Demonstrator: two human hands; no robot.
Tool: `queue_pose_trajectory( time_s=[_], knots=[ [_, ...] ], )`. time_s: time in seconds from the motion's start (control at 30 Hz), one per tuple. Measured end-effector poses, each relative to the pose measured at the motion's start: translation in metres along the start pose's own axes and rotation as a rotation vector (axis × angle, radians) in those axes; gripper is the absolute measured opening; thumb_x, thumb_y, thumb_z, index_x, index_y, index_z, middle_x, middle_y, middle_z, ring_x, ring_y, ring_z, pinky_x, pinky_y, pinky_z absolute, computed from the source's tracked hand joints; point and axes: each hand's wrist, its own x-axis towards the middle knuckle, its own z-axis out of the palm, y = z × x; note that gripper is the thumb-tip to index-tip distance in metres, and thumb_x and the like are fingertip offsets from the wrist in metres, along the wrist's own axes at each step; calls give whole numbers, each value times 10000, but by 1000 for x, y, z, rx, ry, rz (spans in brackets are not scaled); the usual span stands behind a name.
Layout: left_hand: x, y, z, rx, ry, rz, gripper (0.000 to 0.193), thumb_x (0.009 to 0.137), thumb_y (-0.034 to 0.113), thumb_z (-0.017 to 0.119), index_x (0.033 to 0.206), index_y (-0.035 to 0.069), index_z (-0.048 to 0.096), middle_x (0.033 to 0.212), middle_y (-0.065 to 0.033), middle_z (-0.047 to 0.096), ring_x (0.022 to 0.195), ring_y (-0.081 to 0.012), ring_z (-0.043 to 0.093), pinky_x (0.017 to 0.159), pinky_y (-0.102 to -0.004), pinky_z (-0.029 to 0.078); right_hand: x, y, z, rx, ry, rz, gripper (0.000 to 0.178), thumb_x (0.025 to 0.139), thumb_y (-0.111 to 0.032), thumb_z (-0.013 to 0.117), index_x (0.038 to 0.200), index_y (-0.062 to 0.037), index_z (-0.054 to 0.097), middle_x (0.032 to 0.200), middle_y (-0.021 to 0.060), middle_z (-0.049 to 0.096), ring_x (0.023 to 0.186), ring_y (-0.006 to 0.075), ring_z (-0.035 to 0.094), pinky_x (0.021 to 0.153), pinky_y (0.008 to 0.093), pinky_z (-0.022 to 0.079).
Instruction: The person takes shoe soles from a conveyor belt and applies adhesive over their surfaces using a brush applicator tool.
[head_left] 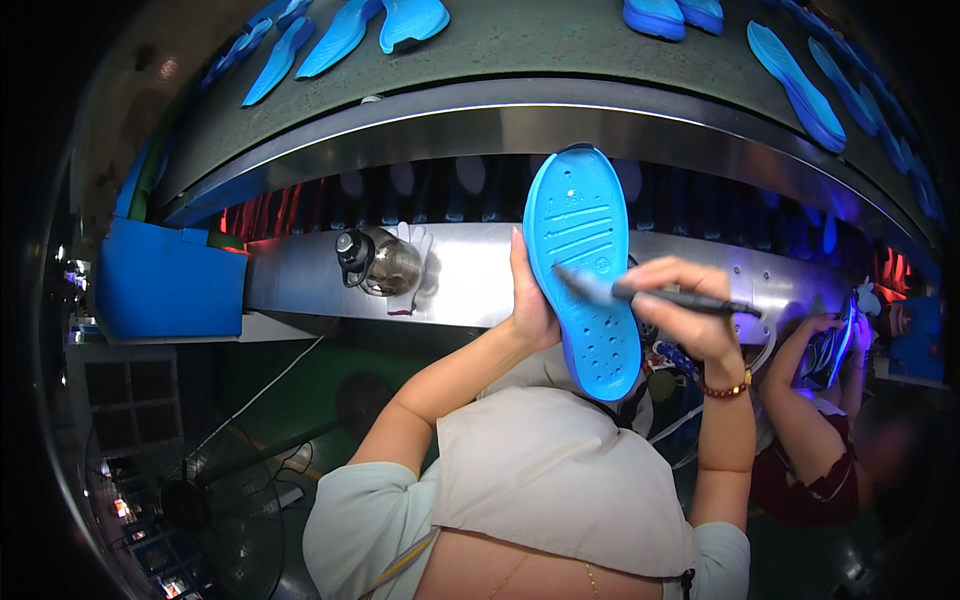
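A bright blue shoe sole (575, 225) is held upright in front of me, its face with ridges and small holes turned toward me. My left hand (535, 305) grips it by its left edge, thumb up along the side and the other fingers hidden behind. In my right hand (690, 310) is a brush with a black handle (735, 306), pinched between the fingers. Its pale bristles (590, 285) are blurred and lie over the middle of the sole, seemingly against it.
Beyond a metal ledge (460, 265) runs a dark belt (540, 55) bearing several blue soles (797, 85). A clear bottle with a black lid (385, 262) stands by a white glove (418, 240). At left is a blue box (170, 280); a co-worker (815, 430) sits at right.
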Motion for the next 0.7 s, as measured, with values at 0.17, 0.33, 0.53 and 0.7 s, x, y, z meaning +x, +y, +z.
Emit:
queue_pose_trajectory(
  time_s=[0.17,0.33,0.53,0.7],
  knots=[
    [1,7,1,7,-209,181,1037,630,843,86,1180,22,400,961,-209,553,822,-316,579,719,-416,491,-7,-2,-2,-136,-257,-263,186,649,17,673,831,-15,650,861,128,640,855,227,604,787,313,468],
    [10,19,4,-30,-227,349,1058,613,853,63,1123,1,428,903,-218,561,777,-303,579,683,-418,491,-13,-1,-1,-310,-334,-297,197,644,34,659,838,6,635,887,157,634,866,255,592,802,333,463],
    [9,27,12,-100,-82,314,1056,611,855,69,1131,8,426,891,-235,561,765,-319,578,679,-431,490,-24,14,-10,-192,-11,-178,209,636,46,664,836,-9,644,866,122,640,859,222,594,780,303,469],
    [7,38,11,-81,-171,332,1047,625,842,47,1139,11,423,893,-233,566,764,-330,589,677,-448,500,-36,12,-14,-88,-270,-196,204,645,46,658,842,-5,644,865,125,632,865,212,588,790,290,460]
  ],
)
